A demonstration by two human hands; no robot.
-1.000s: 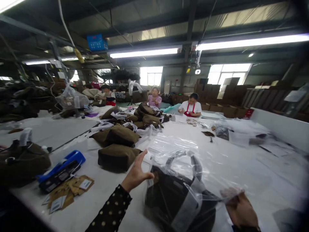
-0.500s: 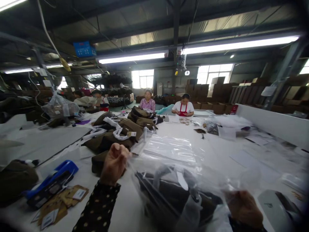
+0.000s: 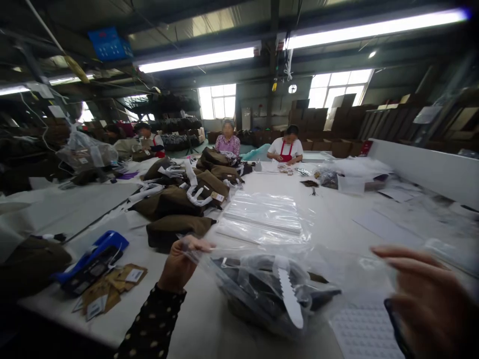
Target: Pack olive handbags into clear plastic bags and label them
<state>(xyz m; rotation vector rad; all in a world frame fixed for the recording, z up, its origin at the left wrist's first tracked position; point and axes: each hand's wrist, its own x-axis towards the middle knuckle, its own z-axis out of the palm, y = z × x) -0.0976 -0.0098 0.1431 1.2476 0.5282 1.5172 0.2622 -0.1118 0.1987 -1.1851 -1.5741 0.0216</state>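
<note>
My left hand [image 3: 182,262] pinches the upper left corner of a clear plastic bag [image 3: 258,254]. Inside the bag lies a dark olive handbag [image 3: 254,304] with wrapped handles. A white strip with a notched edge [image 3: 291,299] runs down over the handbag; whether it lies inside the plastic is unclear. My right hand [image 3: 426,294] is raised to the right of the plastic bag, fingers stretched out and blurred, with nothing visible in them. Just beyond the bag, a stack of flat clear plastic bags [image 3: 262,217] lies on the white table [image 3: 202,324].
Several olive handbags [image 3: 168,202] are piled left of the stack. A blue tape dispenser [image 3: 93,262] and brown tags [image 3: 112,289] lie at the left. A bumpy white sheet [image 3: 366,331] sits below my right hand. Two people [image 3: 286,147] [image 3: 227,142] face me across the table.
My right hand has come away from the plastic bag's right side and moved up and right, its fingers extended. My left hand keeps its corner, slightly lower. The view has tilted down.
</note>
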